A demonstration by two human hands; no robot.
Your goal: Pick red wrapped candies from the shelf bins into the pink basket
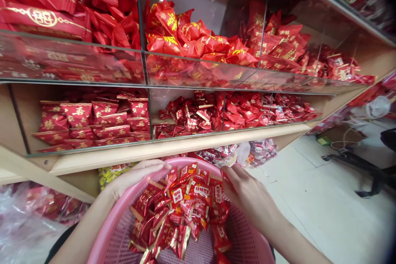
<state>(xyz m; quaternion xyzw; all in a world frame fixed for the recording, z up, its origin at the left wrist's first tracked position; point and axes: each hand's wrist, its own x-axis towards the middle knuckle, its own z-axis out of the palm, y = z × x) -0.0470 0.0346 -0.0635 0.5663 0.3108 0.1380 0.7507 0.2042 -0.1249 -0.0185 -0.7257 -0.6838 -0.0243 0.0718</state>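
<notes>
A pink perforated basket (107,231) at the bottom centre holds many red and gold wrapped candies (185,202). My left hand (139,175) lies along the basket's far left rim, its fingers stretched over the edge. At the right side my right hand (247,192) reaches over the rim, with its fingertips bent down beside the red packets; whether it grips one is hidden. Just beyond the basket runs the wooden edge of a shelf (173,145).
Glass-fronted compartments hold red packets (82,119), dark red candies (194,113) and larger red packets (198,37). Bagged sweets (117,173) lie under the shelf. Clear plastic bags (27,222) are at lower left, a black chair base (361,169) at right on the tiled floor.
</notes>
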